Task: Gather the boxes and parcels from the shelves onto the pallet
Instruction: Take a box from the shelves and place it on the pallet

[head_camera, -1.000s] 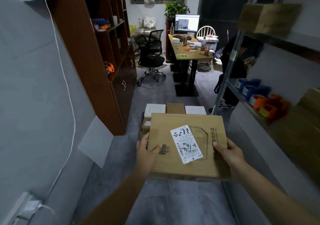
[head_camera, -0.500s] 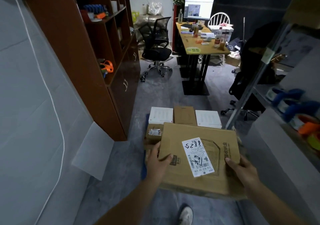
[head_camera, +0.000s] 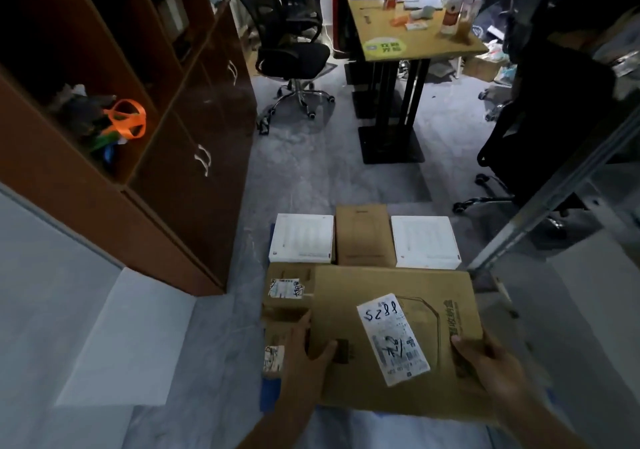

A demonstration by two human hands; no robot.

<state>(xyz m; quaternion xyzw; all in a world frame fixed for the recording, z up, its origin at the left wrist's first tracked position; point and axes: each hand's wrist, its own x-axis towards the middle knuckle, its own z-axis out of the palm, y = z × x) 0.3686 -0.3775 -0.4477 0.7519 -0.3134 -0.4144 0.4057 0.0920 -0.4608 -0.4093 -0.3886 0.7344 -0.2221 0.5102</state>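
Cardboard box with white label, left hand and right hand gripping its side edges, thumbs on top, held over the pallet's near edge, white boxes along its far edge.

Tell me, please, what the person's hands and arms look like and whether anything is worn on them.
The left hand and right hand are bare, without gloves; no watch or band shows at the wrists. The left forearm and right forearm are bare, with no sleeve in view.
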